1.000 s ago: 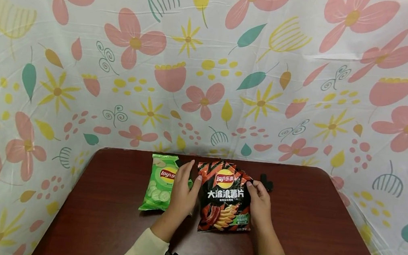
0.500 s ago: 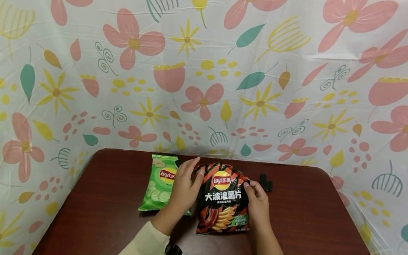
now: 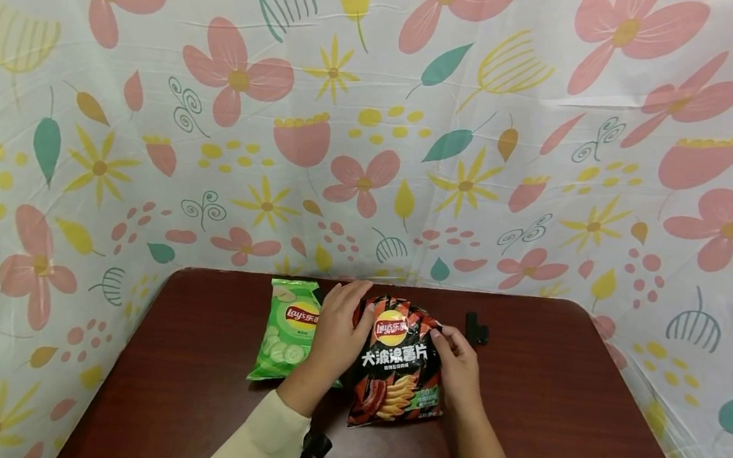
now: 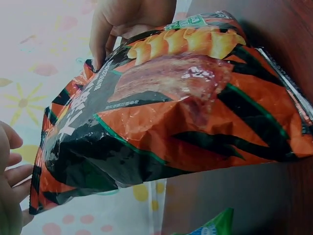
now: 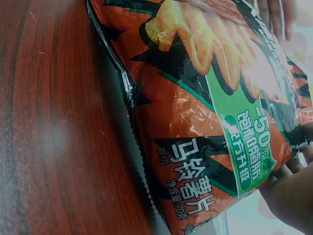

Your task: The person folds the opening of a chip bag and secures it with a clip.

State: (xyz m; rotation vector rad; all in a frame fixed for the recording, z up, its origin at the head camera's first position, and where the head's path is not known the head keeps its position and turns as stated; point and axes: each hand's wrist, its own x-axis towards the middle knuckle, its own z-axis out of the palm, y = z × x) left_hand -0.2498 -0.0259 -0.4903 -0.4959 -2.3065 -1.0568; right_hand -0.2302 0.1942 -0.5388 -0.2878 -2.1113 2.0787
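A black and red chip bag (image 3: 393, 369) stands tilted between the two hands in the head view. My right hand (image 3: 461, 372) pinches its upper right edge, thumb in front. Against the upper left side rests my left hand (image 3: 339, 336), its fingers extended and the thumb at the bag. In the left wrist view the left fingers (image 4: 17, 176) lie straight beside the bag's top edge. The right wrist view shows the bag's lower front (image 5: 195, 122) close up, with the right hand (image 5: 291, 196) at its side.
A green chip bag (image 3: 285, 335) lies on the dark red table (image 3: 554, 405), just left of the left hand. Behind the right hand is a small black object (image 3: 477, 329). A flowered cloth (image 3: 376, 113) hangs behind the table.
The black and red bag has shifted slightly left and nearer and has tilted, with both hands moving along. My left hand has come a little right, over the bag's upper left corner.
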